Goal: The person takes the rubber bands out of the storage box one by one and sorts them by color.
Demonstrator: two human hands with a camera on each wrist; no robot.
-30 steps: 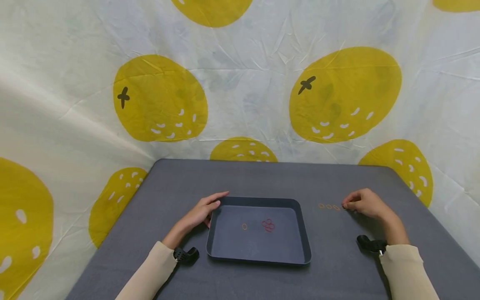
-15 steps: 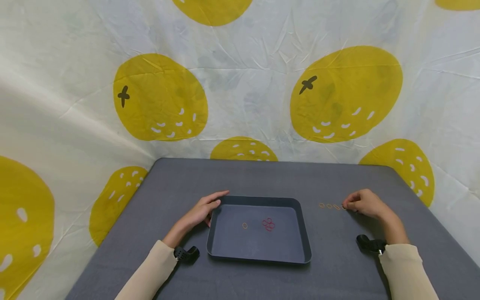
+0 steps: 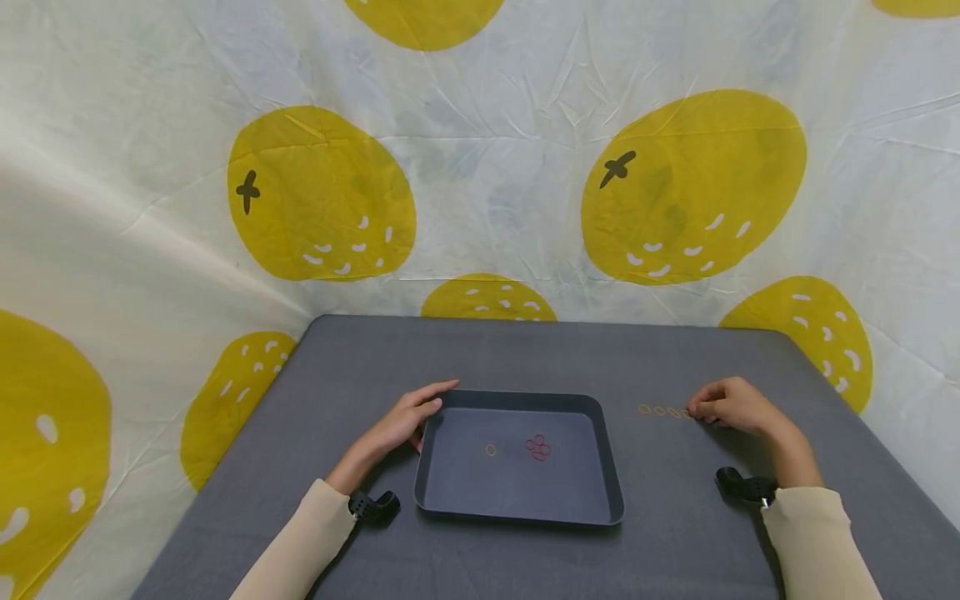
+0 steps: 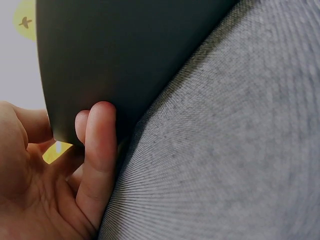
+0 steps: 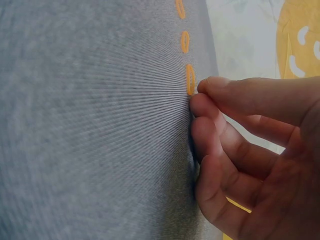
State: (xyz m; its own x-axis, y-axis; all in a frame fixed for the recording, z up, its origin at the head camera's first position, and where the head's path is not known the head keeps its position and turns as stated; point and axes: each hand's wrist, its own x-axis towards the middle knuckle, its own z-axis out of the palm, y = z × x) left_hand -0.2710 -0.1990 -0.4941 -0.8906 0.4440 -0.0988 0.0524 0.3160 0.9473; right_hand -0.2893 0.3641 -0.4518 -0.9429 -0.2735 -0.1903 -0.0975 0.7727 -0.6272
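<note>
Right grip beside four orange rings

The surface is covered in grey cloth, dull and rough with fine ridges. The tray is smooth and dull (metal or plastic, I can't tell which). The orange rings and red rings look like thin rubber. The far sheet is creased cloth, a bit shiny. The sleeves are dull cloth; the wrist cameras look like plastic.
</note>
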